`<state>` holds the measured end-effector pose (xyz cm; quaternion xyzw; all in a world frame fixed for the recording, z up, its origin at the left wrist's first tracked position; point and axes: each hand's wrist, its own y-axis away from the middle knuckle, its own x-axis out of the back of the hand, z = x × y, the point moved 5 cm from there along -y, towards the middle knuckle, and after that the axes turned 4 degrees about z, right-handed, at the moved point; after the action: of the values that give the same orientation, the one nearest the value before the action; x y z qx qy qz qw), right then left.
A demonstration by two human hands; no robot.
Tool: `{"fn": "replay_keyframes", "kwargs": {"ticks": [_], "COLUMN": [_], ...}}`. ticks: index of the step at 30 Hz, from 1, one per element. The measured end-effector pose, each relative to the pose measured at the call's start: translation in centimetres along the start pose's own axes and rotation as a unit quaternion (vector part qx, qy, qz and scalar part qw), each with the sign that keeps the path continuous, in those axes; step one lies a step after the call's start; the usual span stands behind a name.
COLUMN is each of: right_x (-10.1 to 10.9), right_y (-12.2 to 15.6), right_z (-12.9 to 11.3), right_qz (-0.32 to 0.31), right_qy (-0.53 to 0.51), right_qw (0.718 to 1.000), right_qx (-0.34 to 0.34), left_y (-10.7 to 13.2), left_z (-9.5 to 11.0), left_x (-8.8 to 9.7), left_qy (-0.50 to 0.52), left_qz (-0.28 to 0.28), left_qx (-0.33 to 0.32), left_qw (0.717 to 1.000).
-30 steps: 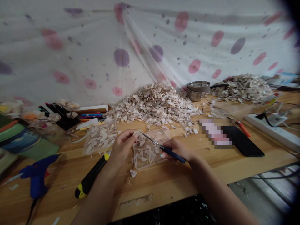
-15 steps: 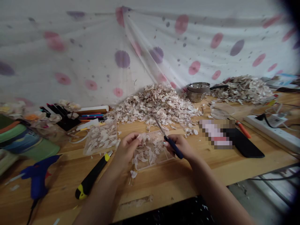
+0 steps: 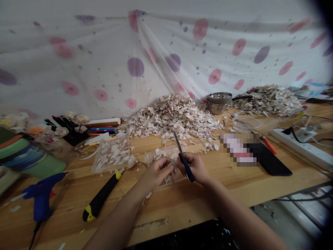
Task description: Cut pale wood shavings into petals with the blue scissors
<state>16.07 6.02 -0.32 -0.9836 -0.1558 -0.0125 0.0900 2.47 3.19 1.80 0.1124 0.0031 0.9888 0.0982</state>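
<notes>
My right hand (image 3: 194, 167) is closed around a tool with a dark blue handle (image 3: 186, 167) and a long narrow metal blade that points up and away. My left hand (image 3: 161, 170) is pinched right beside it; a small pale bit shows at its fingertips, too small to make out. Both hands are over a clear divided box (image 3: 153, 154) of pale, papery flakes, hiding much of it. Left of my left hand, a small pale flower (image 3: 132, 161) has a thin dark stem running towards that hand. Another clear box (image 3: 97, 163), filled with flakes, stands further left.
A large heap of flakes (image 3: 174, 116) lies behind the boxes, and another (image 3: 270, 99) at back right. Metal bowls (image 3: 219, 103) stand between them. A utility knife (image 3: 102, 196) and blue glue gun (image 3: 43, 198) lie left; a black phone (image 3: 270, 159) and power strip (image 3: 299, 147) lie right.
My left hand has moved right and slightly down, up against my right hand. My right hand has shifted a little left, and the tool's blade stands steeper. The small flower now shows clearly.
</notes>
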Motion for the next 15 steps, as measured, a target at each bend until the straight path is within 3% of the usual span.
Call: {"fn": "replay_keyframes", "kwargs": {"ticks": [7, 10, 15], "right_x": [0.5, 0.4, 0.1], "right_y": [0.1, 0.0, 0.2], "right_z": [-0.4, -0.3, -0.1], "right_qz": [0.073, 0.061, 0.003], "right_qy": [-0.01, -0.027, -0.027], "right_qw": [0.997, 0.998, 1.0], "right_qx": [0.014, 0.0, 0.008], "left_y": [0.0, -0.1, 0.2], "left_z": [-0.3, -0.7, -0.4], "left_x": [-0.2, 0.5, 2.9], "left_qy": [0.073, 0.05, 0.056], "left_qz": [0.068, 0.101, 0.211], "left_qx": [-0.002, -0.026, -0.036], "left_qw": [0.995, 0.993, 0.975]}}
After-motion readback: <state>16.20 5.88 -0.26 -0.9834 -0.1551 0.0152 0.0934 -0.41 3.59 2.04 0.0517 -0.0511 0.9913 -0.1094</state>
